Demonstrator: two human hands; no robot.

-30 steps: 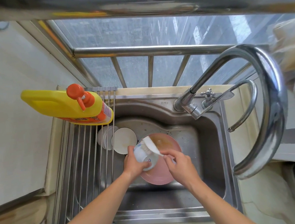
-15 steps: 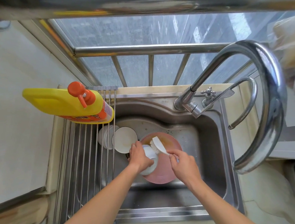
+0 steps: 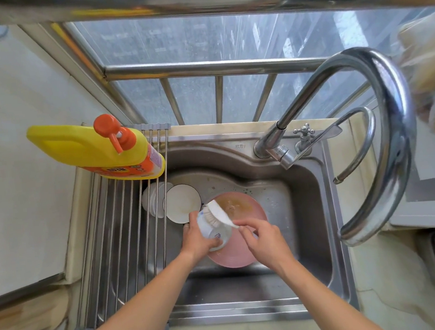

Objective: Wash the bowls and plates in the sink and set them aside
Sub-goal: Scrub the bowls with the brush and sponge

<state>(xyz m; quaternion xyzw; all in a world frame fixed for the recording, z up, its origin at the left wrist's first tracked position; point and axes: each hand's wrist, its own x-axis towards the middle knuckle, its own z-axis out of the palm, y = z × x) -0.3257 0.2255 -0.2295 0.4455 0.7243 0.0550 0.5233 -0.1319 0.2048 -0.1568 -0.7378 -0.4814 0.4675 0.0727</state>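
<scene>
My left hand (image 3: 196,239) grips a small white bowl (image 3: 215,233) turned on its side over the steel sink (image 3: 307,209). My right hand (image 3: 263,239) holds a white dish brush (image 3: 218,213) by its handle, bristles against the bowl's outside. Under both lies a pink plate (image 3: 241,252) with brown residue on its far half. A white bowl with a dark rim (image 3: 182,202) sits at the sink's left, and more white dishes (image 3: 151,198) lie partly hidden under the rack bars.
A roll-up steel drying rack (image 3: 120,241) covers the sink's left side, with a yellow detergent bottle (image 3: 91,151) with an orange pump at its far end. A tall curved faucet (image 3: 382,134) arches over the right. A window with bars is behind.
The left hand has turned the bowl so its base faces me. The brush has shifted along the bowl's outside, further left and up.
</scene>
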